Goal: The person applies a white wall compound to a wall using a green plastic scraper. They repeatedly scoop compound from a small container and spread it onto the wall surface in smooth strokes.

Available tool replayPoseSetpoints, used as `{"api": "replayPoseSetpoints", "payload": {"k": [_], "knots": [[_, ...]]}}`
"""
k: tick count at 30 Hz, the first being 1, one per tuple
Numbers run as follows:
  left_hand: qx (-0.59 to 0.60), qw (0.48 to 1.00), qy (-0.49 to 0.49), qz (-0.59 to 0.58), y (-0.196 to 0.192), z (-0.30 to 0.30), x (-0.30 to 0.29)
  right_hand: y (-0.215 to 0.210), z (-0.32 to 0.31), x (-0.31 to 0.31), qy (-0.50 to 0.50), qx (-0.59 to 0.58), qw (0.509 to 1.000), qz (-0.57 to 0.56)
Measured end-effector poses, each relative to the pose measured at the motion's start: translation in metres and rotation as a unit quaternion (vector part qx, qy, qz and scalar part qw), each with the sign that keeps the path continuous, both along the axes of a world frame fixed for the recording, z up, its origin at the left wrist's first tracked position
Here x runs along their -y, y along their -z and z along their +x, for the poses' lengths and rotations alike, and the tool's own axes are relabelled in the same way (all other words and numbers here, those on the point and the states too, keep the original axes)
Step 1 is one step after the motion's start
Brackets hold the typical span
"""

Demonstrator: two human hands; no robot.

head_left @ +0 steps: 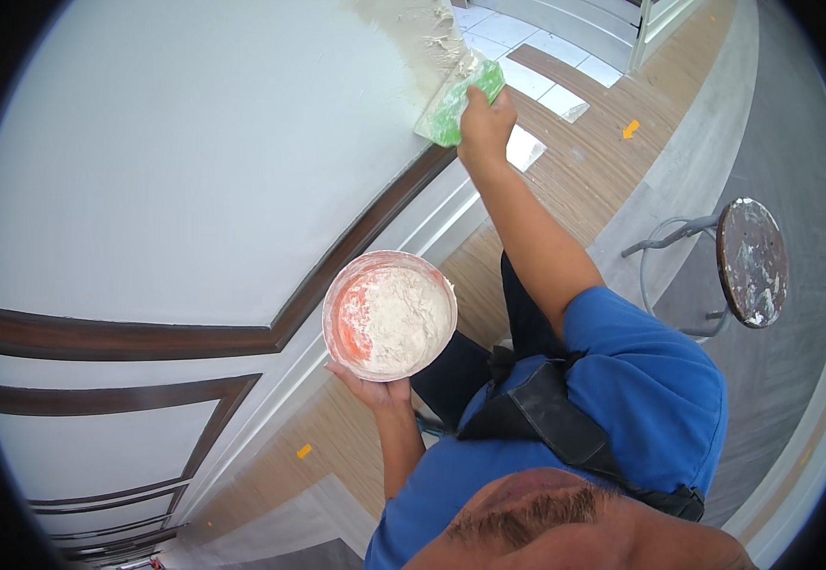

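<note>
I stand facing a white wall (194, 161) with dark brown trim, looking down over my blue shirt. My right hand (485, 116) reaches up and out, fingers closed around a green-handled putty scraper (459, 95) whose blade lies flat against the wall near the wall's upper right edge. Just above the blade sits a rough patch of wet putty (422, 33), thick and uneven. My left hand (375, 388) is at waist height, fingers cupped open beneath an orange bowl (389, 314) that it carries from below; the bowl is well filled with pale putty and sits level, close to the wall's lower trim.

To do this stroke well, I judge that the blade should stay at a shallow angle with even pressure, drawing the ridges out thin toward the smooth paint, and the bowl should stay level so nothing slides off. Behind me on the wood floor (584, 171) stands a paint-spattered round stool (751, 262).
</note>
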State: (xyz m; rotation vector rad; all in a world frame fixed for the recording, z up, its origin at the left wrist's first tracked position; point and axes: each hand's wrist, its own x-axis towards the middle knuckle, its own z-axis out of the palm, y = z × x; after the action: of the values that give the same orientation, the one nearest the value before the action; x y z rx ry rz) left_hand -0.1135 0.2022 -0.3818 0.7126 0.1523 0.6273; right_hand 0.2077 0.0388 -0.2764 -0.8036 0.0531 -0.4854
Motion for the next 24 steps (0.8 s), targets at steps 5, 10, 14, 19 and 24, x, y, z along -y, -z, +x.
{"api": "replayPoseSetpoints", "payload": {"k": [5, 10, 14, 19, 24], "knots": [[-0.006, 0.999, -0.027, 0.019, 0.005, -0.002, -0.002, -0.034, 0.016, -0.002, -0.018, 0.027, 0.997, 0.068], [-0.009, 0.999, -0.035, 0.005, 0.006, -0.003, 0.000, -0.086, 0.012, -0.004, -0.005, 0.088, 0.994, -0.070], [-0.002, 1.000, -0.015, 0.003, 0.002, 0.001, 0.000, -0.113, -0.034, -0.013, 0.037, 0.167, 0.936, -0.309], [0.021, 1.000, 0.013, -0.006, 0.004, 0.000, -0.003, -0.100, -0.060, -0.014, 0.095, 0.298, 0.884, -0.347], [0.046, 0.999, -0.001, -0.002, -0.002, -0.008, 0.002, -0.113, -0.020, 0.008, 0.246, 0.283, 0.858, -0.351]]}}
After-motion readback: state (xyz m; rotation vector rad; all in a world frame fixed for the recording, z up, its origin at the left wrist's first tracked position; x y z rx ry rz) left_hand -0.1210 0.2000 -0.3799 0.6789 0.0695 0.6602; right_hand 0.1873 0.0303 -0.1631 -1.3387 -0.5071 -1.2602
